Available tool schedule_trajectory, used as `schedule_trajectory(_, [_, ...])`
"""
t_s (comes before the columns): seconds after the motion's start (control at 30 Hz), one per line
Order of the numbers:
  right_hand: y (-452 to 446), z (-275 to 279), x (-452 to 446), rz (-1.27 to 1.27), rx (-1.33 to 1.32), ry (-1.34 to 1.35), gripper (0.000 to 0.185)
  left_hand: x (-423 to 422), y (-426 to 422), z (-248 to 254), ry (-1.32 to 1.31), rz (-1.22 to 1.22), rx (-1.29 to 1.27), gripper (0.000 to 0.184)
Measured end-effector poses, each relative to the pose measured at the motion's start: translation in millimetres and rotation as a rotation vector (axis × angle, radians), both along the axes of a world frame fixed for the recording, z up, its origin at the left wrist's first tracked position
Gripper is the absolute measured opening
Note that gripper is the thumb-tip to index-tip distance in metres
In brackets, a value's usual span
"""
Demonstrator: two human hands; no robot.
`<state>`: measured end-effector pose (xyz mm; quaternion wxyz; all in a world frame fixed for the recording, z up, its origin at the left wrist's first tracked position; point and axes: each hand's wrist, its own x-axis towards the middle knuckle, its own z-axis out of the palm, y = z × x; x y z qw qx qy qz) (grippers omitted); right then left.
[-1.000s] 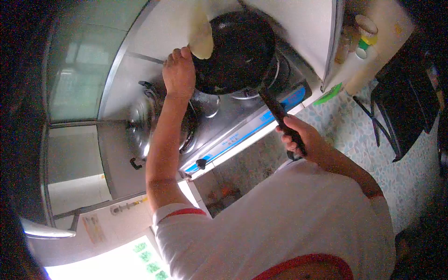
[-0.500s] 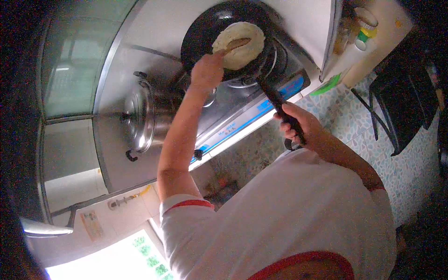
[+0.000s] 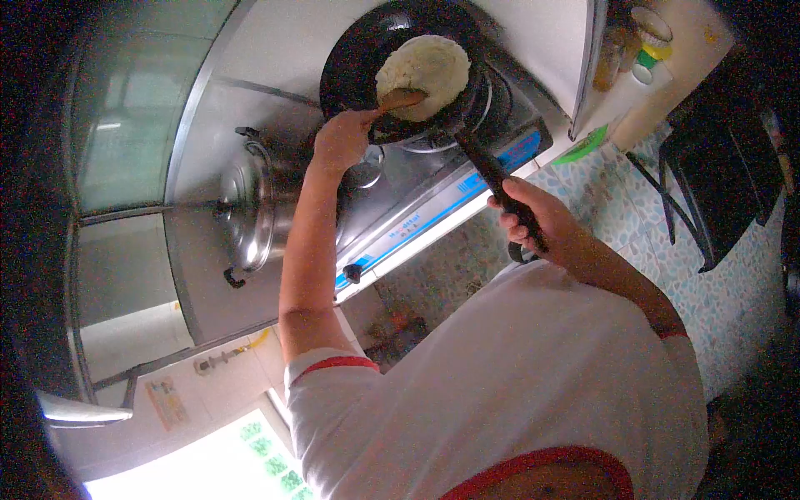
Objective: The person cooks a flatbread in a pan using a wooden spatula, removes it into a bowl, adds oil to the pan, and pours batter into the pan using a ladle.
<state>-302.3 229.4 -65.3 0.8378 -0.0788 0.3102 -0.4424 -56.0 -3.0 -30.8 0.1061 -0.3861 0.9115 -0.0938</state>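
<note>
At the top of the head view, a pale round flatbread (image 3: 429, 67) lies in a black wok (image 3: 350, 62) on the stove. My left hand (image 3: 343, 140) is closed round a wooden spatula (image 3: 403, 98), whose blade rests against the flatbread's lower part. My right hand (image 3: 533, 215) grips the wok's long black handle (image 3: 483, 162), with the thumb on top and the fingers wrapped round it.
A lidded steel pot (image 3: 250, 204) stands on the stove (image 3: 417, 196) left of the wok. Jars and a white cup (image 3: 642, 73) are on a counter at the upper right. A black folding chair (image 3: 717, 183) stands on the patterned floor.
One second ago the flatbread hung at my left hand by the wok's edge; now it lies flat in the wok. The spatula has shifted slightly down over it since half a second ago.
</note>
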Motion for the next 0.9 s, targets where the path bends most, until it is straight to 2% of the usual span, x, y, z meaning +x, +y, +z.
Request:
schedule_trajectory(0.1, [0.0,-0.4,-2.6,0.056,-0.014,0.027,0.035,13.1,-11.6,0.6,0.012,0.06,0.014,0.032])
schedule_trajectory(0.2, [-0.6,-2.9,-3.1,0.071,-0.019,0.001,0.035,-14.8,14.0,48.0,-0.27,0.177,-0.158,0.034])
schedule_trajectory(0.3, [-0.9,-5.3,-2.0,0.064,-0.031,0.007,0.036,-34.2,14.7,57.4,-0.143,0.197,-0.159,0.031])
schedule_trajectory(0.4, [-0.2,-0.4,1.1,0.04,-0.002,0.005,0.035,-37.3,-25.0,13.4,0.125,0.006,-0.141,0.027])
schedule_trajectory(0.6, [-0.5,-1.7,-0.2,0.063,-0.007,0.016,0.035,-89.3,-18.0,-18.0,-0.064,0.248,-0.074,0.024])
schedule_trajectory(0.7, [0.9,0.5,1.0,0.036,0.006,0.011,0.035,-67.7,-9.1,-15.2,-0.07,0.152,-0.047,0.023])
schedule_trajectory(0.8, [1.4,0.1,1.5,0.03,-0.019,0.003,0.034,-55.4,30.1,42.6,-0.057,-0.028,-0.091,0.024])
schedule_trajectory(0.9, [0.8,-3.3,0.8,0.05,-0.021,-0.008,0.035,-13.2,27.5,44.7,0.008,-0.09,-0.066,0.025])
